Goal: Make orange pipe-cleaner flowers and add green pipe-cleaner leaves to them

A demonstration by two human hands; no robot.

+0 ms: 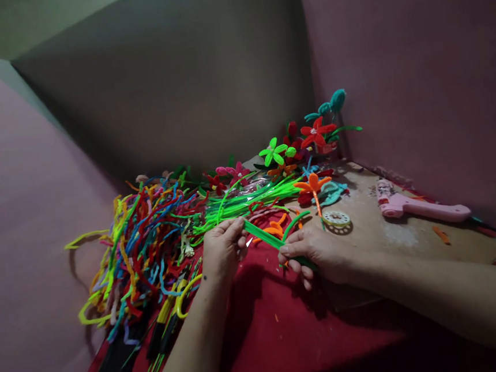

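Observation:
A flat, bright green strip, which looks like tape, stretches between my two hands above the red cloth. My left hand pinches its upper left end between thumb and fingertips. My right hand is closed around the other end, with the fingers curled underneath. Beside the right fingers a curved green pipe cleaner sticks up; whether that hand holds it too is hidden. Just behind the strip lies an orange pipe-cleaner piece.
Tangled coloured pipe cleaners heap at left, near yellow-handled scissors. Green stems and pipe-cleaner flowers fill the back. An orange flower, a white perforated spool and a pink glue gun are on the cardboard.

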